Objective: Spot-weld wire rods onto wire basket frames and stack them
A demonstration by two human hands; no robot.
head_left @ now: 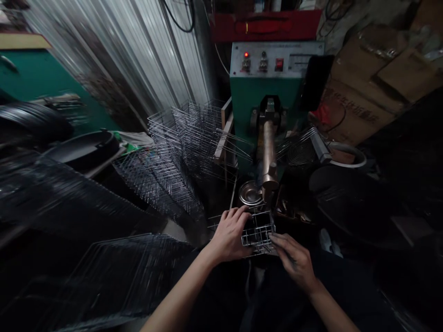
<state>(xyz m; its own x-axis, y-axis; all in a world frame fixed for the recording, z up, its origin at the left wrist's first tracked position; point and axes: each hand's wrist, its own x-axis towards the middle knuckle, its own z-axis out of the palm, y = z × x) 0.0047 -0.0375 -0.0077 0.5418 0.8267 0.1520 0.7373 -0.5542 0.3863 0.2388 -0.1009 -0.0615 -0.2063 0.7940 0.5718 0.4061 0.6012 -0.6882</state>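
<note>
Wire grid, left hand arched, gripping one side, right hand pinching the other

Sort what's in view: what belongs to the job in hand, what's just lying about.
Likely in the job:
wire frame, held by left hand and right hand
machine ahead
wire racks, probably

Seemingly lying about:
cartons
black dish

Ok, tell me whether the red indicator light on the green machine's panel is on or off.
On: the indicator light glows bright red at the left of the control panel.
</note>
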